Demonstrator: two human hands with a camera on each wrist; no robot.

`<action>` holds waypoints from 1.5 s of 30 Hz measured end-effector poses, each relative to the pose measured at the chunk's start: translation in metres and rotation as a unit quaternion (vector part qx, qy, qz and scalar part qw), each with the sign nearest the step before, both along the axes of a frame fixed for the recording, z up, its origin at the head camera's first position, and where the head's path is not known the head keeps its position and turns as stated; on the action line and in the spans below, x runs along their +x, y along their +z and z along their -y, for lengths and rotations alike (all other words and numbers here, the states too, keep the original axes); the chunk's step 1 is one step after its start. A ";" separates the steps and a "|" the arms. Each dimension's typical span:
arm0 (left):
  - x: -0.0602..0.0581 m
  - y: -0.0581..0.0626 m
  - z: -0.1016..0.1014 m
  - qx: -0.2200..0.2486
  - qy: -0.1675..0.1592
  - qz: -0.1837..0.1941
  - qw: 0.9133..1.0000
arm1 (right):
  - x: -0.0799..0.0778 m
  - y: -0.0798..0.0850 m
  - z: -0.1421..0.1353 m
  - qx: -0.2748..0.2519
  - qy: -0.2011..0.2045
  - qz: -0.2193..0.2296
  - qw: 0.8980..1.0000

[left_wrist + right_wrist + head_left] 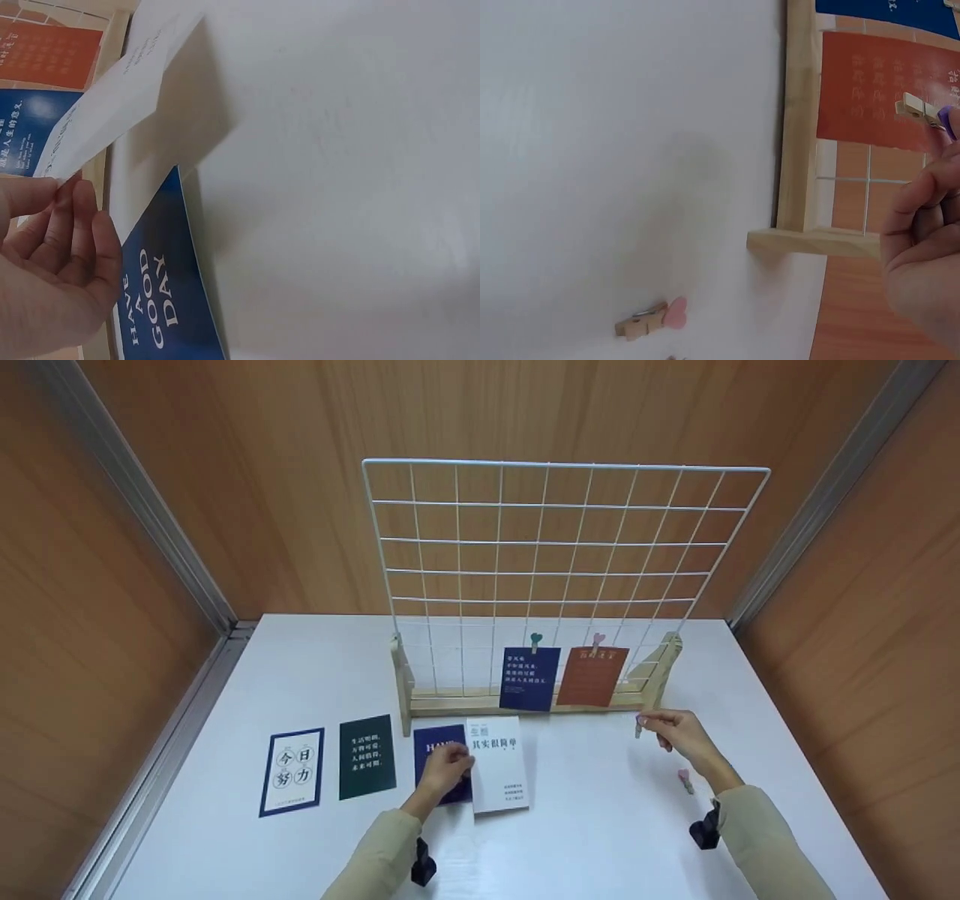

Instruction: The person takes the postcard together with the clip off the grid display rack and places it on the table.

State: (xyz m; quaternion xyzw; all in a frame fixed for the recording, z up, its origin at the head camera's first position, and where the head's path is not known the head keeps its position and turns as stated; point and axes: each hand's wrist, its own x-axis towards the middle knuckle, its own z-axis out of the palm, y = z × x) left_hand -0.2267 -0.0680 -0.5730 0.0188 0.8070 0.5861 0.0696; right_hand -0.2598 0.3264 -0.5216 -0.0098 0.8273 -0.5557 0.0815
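My left hand pinches the left edge of a white card with dark lettering. In the left wrist view that card is tilted up off the table, and a blue "HAVE A GOOD DAY" card lies beneath and beside the hand. Between the thumb and finger of my right hand is a small wooden clothespin with a purple decoration. A second clothespin, topped by a pink heart, lies on the table below the right hand.
A white wire grid stands upright in a wooden base. Clothespins hold a blue card and an orange card on it. On the left of the table lie a green card and a blue-bordered white card.
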 end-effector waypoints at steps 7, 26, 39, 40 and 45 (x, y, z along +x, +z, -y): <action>0.003 -0.005 -0.003 0.001 0.009 0.018 1.000 | 0.010 -0.006 -0.017 0.006 -0.005 0.038 0.999; -0.002 -0.009 -0.013 -0.056 0.047 0.026 0.997 | 0.018 -0.032 -0.051 0.100 0.021 0.136 0.985; -0.007 -0.013 -0.016 -0.142 0.094 0.034 0.985 | 0.025 -0.051 -0.060 0.123 0.054 0.148 0.980; -0.007 -0.013 -0.016 -0.149 0.095 0.034 0.984 | 0.025 -0.053 -0.060 0.122 0.053 0.146 0.980; -0.006 -0.012 -0.015 -0.189 0.093 0.008 0.977 | 0.026 -0.059 -0.063 0.104 0.062 0.136 0.983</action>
